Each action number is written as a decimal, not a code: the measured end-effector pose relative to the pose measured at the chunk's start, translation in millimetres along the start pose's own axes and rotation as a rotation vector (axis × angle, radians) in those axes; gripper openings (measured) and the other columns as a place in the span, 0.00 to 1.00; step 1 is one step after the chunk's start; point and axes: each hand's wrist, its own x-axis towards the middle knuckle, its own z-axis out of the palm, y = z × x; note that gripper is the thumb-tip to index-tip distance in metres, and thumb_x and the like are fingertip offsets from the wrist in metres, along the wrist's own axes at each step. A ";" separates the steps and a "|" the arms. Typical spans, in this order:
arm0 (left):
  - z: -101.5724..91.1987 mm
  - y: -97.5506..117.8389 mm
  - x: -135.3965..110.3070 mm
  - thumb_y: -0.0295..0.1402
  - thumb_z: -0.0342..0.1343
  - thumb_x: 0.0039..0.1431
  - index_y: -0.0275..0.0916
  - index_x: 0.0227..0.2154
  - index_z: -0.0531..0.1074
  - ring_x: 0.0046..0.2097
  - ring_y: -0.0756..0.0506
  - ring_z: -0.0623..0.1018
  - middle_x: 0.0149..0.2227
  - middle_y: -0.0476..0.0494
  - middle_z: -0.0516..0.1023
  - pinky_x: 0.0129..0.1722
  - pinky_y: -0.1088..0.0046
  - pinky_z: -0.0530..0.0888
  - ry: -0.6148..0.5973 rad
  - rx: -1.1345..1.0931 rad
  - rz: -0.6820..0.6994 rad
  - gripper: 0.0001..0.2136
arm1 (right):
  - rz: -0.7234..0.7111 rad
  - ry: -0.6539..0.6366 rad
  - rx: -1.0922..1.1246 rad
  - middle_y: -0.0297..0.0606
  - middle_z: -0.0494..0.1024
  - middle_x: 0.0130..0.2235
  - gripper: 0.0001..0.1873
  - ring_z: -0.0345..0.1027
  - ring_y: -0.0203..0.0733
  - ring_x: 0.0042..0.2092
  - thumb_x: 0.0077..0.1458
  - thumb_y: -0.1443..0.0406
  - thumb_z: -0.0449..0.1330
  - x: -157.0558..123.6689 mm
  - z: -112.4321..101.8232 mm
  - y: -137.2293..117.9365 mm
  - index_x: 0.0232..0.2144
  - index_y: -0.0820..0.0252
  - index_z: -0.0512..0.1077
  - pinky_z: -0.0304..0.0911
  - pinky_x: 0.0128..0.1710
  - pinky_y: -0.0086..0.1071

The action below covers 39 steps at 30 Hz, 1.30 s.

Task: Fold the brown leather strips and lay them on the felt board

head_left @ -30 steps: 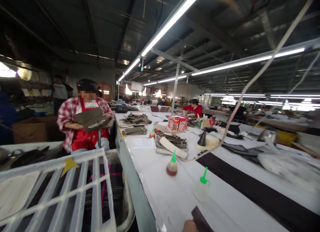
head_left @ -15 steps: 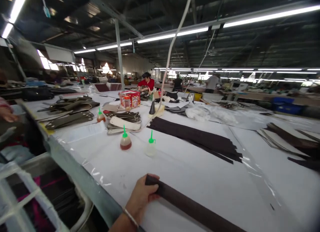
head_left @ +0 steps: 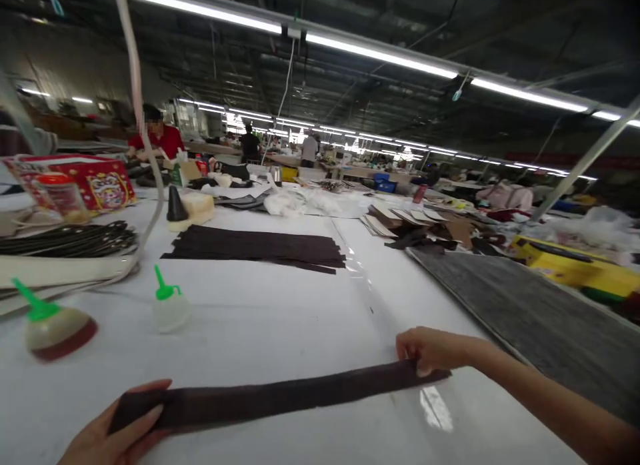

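Observation:
A long dark brown strip (head_left: 280,397) is stretched low over the white table (head_left: 260,325), running left to right. My left hand (head_left: 113,438) pinches its left end, thumb on top. My right hand (head_left: 433,350) is closed on its right end. Farther back lies a flat stack of similar dark strips (head_left: 255,247). Two squeeze bottles with green nozzles stand at the left: a clear one (head_left: 170,306) and one with brown liquid (head_left: 53,323).
A hanging white hose (head_left: 145,138) drops to the table at left. A red printed box (head_left: 95,181), a black cone (head_left: 175,205) and piled pale straps (head_left: 60,268) sit at the left back. A grey mat (head_left: 525,311) and yellow bin (head_left: 575,268) lie right. Other people work behind.
The view has swung right along the table. My right hand has come into view and taken the strip's right end; my left hand still holds the left end.

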 end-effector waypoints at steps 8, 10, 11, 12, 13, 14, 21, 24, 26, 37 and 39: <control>25.7 24.9 -38.3 0.29 0.66 0.35 0.33 0.37 0.71 0.38 0.41 0.79 0.34 0.40 0.79 0.39 0.67 0.78 -0.038 -0.051 0.076 0.21 | -0.574 0.332 -0.040 0.44 0.71 0.49 0.17 0.66 0.50 0.50 0.59 0.56 0.51 55.2 61.5 -127.0 0.47 0.53 0.70 0.61 0.51 0.44; 23.7 23.2 -39.0 0.28 0.64 0.36 0.34 0.38 0.70 0.38 0.42 0.78 0.34 0.41 0.79 0.39 0.66 0.77 -0.025 -0.047 0.104 0.21 | -0.720 0.289 0.008 0.43 0.71 0.51 0.17 0.65 0.48 0.51 0.60 0.59 0.50 63.0 87.4 -192.3 0.49 0.55 0.70 0.59 0.53 0.42; 21.9 21.7 -39.1 0.28 0.63 0.36 0.35 0.39 0.69 0.38 0.43 0.78 0.34 0.42 0.78 0.40 0.65 0.77 -0.026 -0.049 0.118 0.21 | -0.765 0.278 0.009 0.43 0.70 0.52 0.17 0.63 0.47 0.52 0.60 0.62 0.50 66.3 99.9 -222.5 0.51 0.56 0.69 0.58 0.54 0.42; 19.7 20.1 -38.7 0.28 0.62 0.37 0.36 0.40 0.69 0.38 0.43 0.78 0.34 0.43 0.78 0.40 0.65 0.76 -0.033 -0.044 0.136 0.21 | -0.789 0.259 0.003 0.43 0.70 0.52 0.18 0.63 0.47 0.53 0.59 0.63 0.52 70.5 111.4 -249.3 0.52 0.57 0.68 0.57 0.54 0.42; 17.2 18.5 -37.6 0.28 0.62 0.38 0.36 0.41 0.68 0.38 0.43 0.78 0.34 0.44 0.77 0.40 0.65 0.76 -0.046 -0.031 0.155 0.22 | -0.793 0.249 -0.004 0.44 0.71 0.52 0.19 0.63 0.48 0.52 0.58 0.65 0.54 75.7 121.7 -271.9 0.53 0.59 0.67 0.56 0.53 0.43; 14.2 16.9 -35.8 0.29 0.61 0.39 0.37 0.42 0.67 0.39 0.43 0.78 0.34 0.45 0.77 0.40 0.65 0.76 -0.060 -0.011 0.174 0.22 | -0.782 0.239 -0.008 0.44 0.71 0.51 0.20 0.63 0.48 0.51 0.57 0.66 0.55 82.1 130.7 -289.9 0.53 0.60 0.67 0.56 0.52 0.44; -14.6 13.0 -24.5 0.27 0.59 0.43 0.37 0.46 0.64 0.41 0.41 0.76 0.39 0.41 0.76 0.40 0.62 0.75 0.055 0.213 0.324 0.24 | -0.705 0.294 -0.061 0.35 0.76 0.39 0.14 0.65 0.46 0.44 0.51 0.72 0.56 118.6 164.5 -329.8 0.41 0.56 0.73 0.52 0.44 0.41; -24.6 12.4 -32.8 0.26 0.52 0.55 0.41 0.50 0.66 0.49 0.42 0.73 0.49 0.40 0.72 0.48 0.59 0.72 0.134 0.647 0.678 0.18 | -0.703 0.320 -0.087 0.34 0.75 0.38 0.13 0.64 0.45 0.43 0.51 0.73 0.56 122.1 169.0 -332.8 0.37 0.56 0.73 0.49 0.42 0.40; -28.8 11.7 -38.3 0.24 0.47 0.61 0.43 0.50 0.68 0.51 0.42 0.72 0.50 0.42 0.72 0.51 0.57 0.72 0.031 1.001 0.952 0.16 | -0.708 0.320 -0.086 0.33 0.75 0.38 0.13 0.63 0.45 0.43 0.51 0.74 0.56 124.2 171.6 -334.6 0.37 0.56 0.73 0.48 0.41 0.39; -46.1 12.1 -34.8 0.25 0.48 0.63 0.33 0.50 0.68 0.51 0.40 0.74 0.50 0.38 0.75 0.50 0.59 0.76 -0.110 1.548 1.225 0.14 | -0.788 0.313 -0.037 0.33 0.74 0.40 0.14 0.62 0.44 0.45 0.54 0.75 0.55 134.7 181.1 -333.3 0.39 0.54 0.73 0.49 0.43 0.37; -48.5 12.4 -34.0 0.25 0.47 0.63 0.33 0.51 0.68 0.51 0.41 0.74 0.50 0.38 0.75 0.51 0.60 0.75 -0.107 1.550 1.233 0.14 | -0.794 0.319 -0.039 0.33 0.73 0.41 0.16 0.62 0.44 0.45 0.55 0.76 0.54 133.9 182.1 -332.6 0.40 0.53 0.73 0.50 0.44 0.37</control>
